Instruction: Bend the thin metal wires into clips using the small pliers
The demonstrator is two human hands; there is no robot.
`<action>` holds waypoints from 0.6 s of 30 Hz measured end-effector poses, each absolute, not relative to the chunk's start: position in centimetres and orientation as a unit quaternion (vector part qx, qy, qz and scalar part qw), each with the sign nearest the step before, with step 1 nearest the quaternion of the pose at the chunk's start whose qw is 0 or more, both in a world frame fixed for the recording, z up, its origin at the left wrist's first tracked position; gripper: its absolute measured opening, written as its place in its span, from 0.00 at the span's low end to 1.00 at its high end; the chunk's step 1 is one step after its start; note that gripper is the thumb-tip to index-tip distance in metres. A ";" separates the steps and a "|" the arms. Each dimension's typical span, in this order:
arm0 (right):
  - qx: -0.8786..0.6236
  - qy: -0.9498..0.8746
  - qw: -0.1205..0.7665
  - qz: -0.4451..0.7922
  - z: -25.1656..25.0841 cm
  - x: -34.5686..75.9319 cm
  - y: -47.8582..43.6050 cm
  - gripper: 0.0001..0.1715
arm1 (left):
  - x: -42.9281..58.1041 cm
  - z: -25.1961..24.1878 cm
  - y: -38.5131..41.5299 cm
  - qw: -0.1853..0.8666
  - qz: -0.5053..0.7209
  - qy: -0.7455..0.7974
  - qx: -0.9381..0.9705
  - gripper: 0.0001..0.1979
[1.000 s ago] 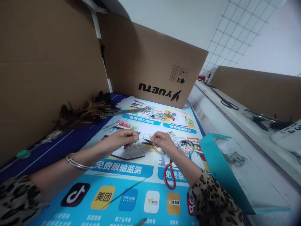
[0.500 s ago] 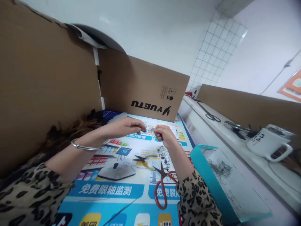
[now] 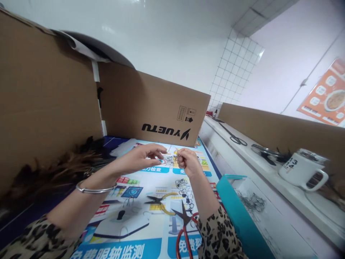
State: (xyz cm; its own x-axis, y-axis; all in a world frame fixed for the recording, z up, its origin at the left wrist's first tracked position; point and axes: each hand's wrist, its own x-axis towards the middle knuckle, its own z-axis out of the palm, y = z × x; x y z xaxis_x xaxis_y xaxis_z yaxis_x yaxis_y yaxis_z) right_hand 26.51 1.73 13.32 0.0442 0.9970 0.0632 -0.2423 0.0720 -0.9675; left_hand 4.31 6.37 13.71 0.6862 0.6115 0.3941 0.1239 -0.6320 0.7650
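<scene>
My left hand (image 3: 148, 157) hovers above the printed sheet (image 3: 151, 180), its fingers parted and slightly curled. To its right, my right hand (image 3: 188, 161) is pinched on something thin and wiry, too small to name. Small wire pieces (image 3: 169, 159) show on the sheet between the two hands. Nearer to me, pliers with yellow handles (image 3: 161, 203) lie spread, beside red-handled scissors (image 3: 184, 225) with parted blades. Small rings and loops (image 3: 185, 190) lie in a line left of my right forearm.
Cardboard walls (image 3: 151, 104) stand behind and at left, with brown feathers (image 3: 59, 169) at the left. At right are a teal box (image 3: 233, 205) holding wire pieces and a ledge with a white mug (image 3: 299, 169) and black scissors (image 3: 237, 139).
My left hand has opened its fingers and drawn a little away from my right hand, which stays pinched. The whole view has shifted, so the sheet and tools appear lower.
</scene>
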 end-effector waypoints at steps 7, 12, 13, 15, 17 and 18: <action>-0.428 -0.422 0.599 0.528 13.4 27.0 1.3 0.14 | 6.7 12.7 5.1 0.278 0.395 0.261 0.836 0.23; -0.423 -0.442 0.572 0.546 13.5 27.2 0.9 0.16 | 6.0 12.6 5.9 0.293 0.357 0.271 0.845 0.17; -0.424 -0.447 0.561 0.553 13.5 27.1 0.8 0.16 | 5.6 12.6 6.1 0.304 0.359 0.276 0.838 0.17; -0.427 -0.457 0.538 0.565 13.5 26.9 0.7 0.15 | 5.1 12.8 6.3 0.314 0.366 0.288 0.827 0.18; -0.430 -0.464 0.516 0.578 13.3 26.6 0.8 0.14 | 4.6 12.9 6.2 0.305 0.377 0.301 0.821 0.17; -0.432 -0.466 0.505 0.584 13.2 26.4 0.8 0.13 | 4.3 13.0 6.1 0.294 0.385 0.308 0.819 0.17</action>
